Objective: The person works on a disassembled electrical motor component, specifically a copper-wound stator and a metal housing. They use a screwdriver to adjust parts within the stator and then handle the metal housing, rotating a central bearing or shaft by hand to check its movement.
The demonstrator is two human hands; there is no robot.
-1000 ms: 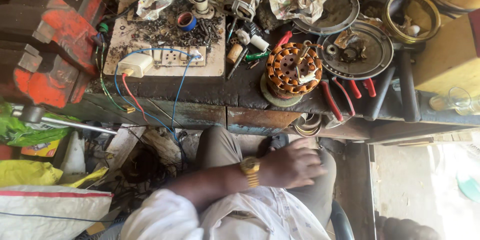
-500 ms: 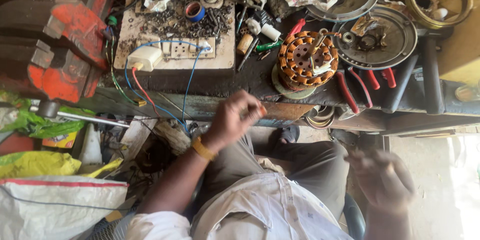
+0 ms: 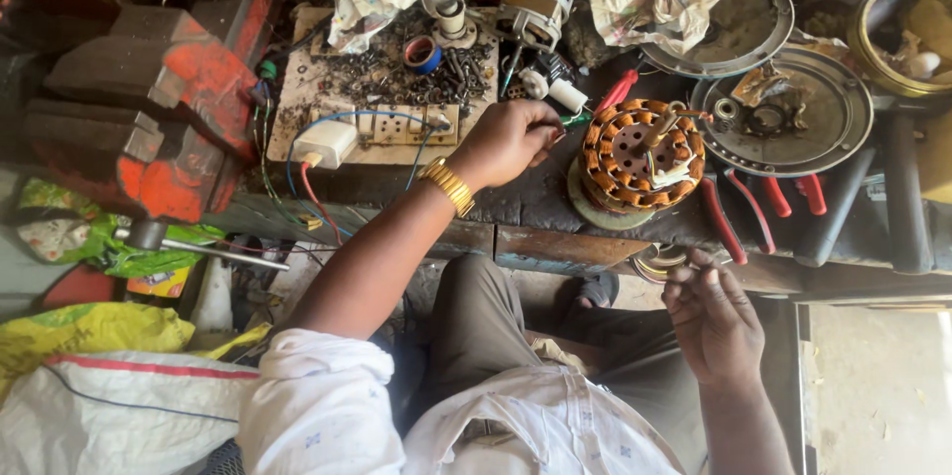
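My left hand (image 3: 506, 143), a gold watch on its wrist, lies on the dark workbench (image 3: 535, 207) with its fingers curled around a small green-handled tool (image 3: 572, 120). Just right of it stands a round fan stator (image 3: 640, 153) with copper windings. My right hand (image 3: 712, 321) hangs below the bench edge over my lap, its thumb and fingertips pinched together. Whether anything thin sits between them cannot be made out. A coil of wire (image 3: 656, 263) hangs at the bench edge just above that hand.
A red vise (image 3: 169, 108) fills the left. A socket board (image 3: 397, 123) with a white plug (image 3: 327, 143) and loose screws sits behind my left hand. Red-handled pliers (image 3: 739, 212) and round metal covers (image 3: 783, 108) lie to the right. Bags lie on the floor at left.
My left hand rose from my lap and reached forward onto the bench beside the stator. My right hand came into view at the lower right.
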